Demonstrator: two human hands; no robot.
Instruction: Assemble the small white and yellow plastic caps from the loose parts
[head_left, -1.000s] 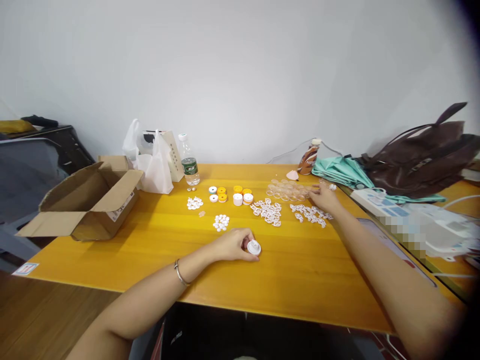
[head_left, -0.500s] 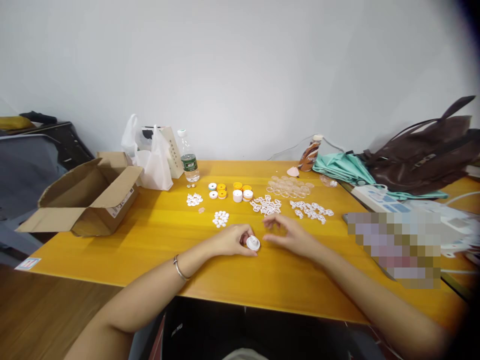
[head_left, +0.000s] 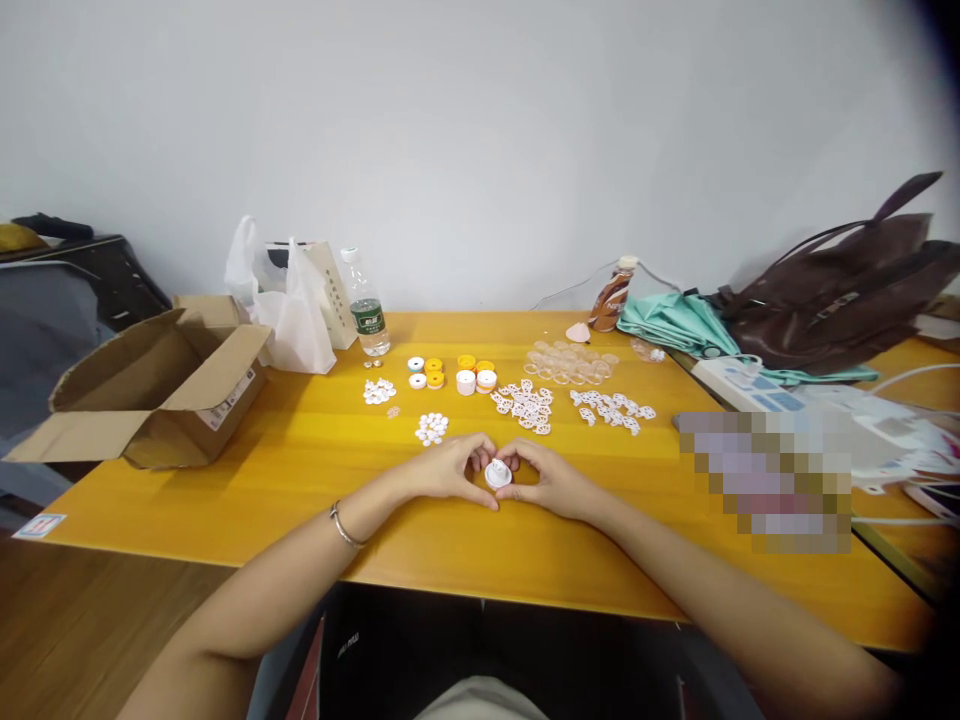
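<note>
A small round white plastic piece with a raised centre is between my two hands, low over the front middle of the table. My left hand curls its thumb and fingers around the left side of it. From the right, my right hand grips it with fingertips and thumb. Just beyond lie a cluster of white round buttons and a heap of white openwork pieces. Farther back stand white and yellow ring-shaped caps.
An open cardboard box and a white plastic bag are at left, beside a water bottle. Clear rings and more white openwork pieces lie at right. A brown bottle, teal cloth and brown bag stand behind.
My right hand has moved left and closed on the white piece, which my left hand was holding alone. The camera view has shifted slightly.
</note>
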